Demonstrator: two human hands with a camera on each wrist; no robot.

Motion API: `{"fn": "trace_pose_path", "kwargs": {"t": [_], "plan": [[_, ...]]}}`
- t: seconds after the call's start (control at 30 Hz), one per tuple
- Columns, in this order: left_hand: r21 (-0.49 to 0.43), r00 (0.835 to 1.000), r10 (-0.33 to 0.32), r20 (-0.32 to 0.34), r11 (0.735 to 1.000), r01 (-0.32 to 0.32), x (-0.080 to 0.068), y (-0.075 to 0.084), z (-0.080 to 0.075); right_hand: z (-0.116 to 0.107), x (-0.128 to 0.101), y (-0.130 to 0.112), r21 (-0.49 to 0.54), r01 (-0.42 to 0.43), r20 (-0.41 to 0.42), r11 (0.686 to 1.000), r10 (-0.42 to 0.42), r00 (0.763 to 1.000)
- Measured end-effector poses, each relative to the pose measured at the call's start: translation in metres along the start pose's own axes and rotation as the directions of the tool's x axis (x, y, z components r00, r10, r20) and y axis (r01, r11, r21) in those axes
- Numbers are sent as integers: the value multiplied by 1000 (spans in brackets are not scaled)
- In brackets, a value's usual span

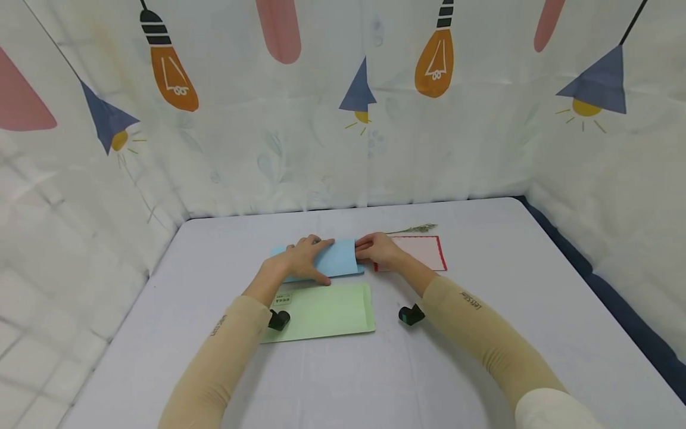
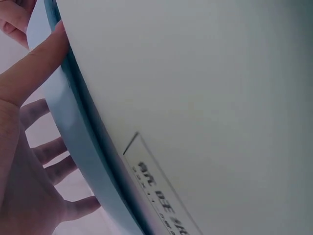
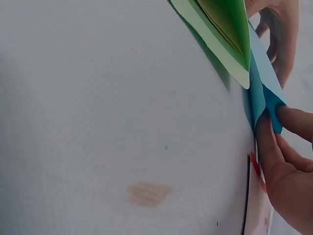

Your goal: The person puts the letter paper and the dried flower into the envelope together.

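Green paper comes first: a pale green envelope lies flat on the white surface, nearest the person, with a small printed label at its left end. Just beyond it, almost touching its far edge, lies a light blue envelope. The left hand rests on the blue envelope's left part, fingers spread flat over the paper and the thumb pressing along its near edge, as the left wrist view shows. The right hand is at the envelope's right end, where its fingertips pinch the open blue edge. Under and beyond the right hand lies a pale card with a red border, partly covered by that hand. A dried sprig lies on the surface just behind the card, near the curtain printed with lamps.
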State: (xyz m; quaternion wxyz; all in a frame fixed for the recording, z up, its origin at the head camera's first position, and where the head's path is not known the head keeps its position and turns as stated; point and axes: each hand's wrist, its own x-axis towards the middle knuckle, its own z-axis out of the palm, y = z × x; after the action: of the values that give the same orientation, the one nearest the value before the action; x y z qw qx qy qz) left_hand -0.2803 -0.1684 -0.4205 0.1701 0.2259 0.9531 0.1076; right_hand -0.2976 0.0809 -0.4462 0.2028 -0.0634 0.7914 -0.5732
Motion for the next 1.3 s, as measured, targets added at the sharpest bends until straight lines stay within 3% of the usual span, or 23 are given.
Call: {"fn": "trace_pose_path", "kwargs": {"t": [0.33,0.6,0.87,1.03,1.3], "plan": [[1,1000,11,-11,1000,-11,0,0,-2,-2,-4,-4,-60,3,42,998,-1,999],[2,1000,1,-13,1000,-1,0,-2,-2,-2,-9,-3,-138,40,29,990,-37,999],[1,1000,-9,-17,1000,9,2,-2,0,-9,-22,0,-121,60,-3,991,-61,998],[-4,1000,-1,-27,1000,1,2,-1,1,-23,-35,2,-99,53,-10,994,-54,999],[-7,1000,-6,-27,1000,5,1,1,1,-59,-52,6,-193,75,-10,978,-78,997]]}}
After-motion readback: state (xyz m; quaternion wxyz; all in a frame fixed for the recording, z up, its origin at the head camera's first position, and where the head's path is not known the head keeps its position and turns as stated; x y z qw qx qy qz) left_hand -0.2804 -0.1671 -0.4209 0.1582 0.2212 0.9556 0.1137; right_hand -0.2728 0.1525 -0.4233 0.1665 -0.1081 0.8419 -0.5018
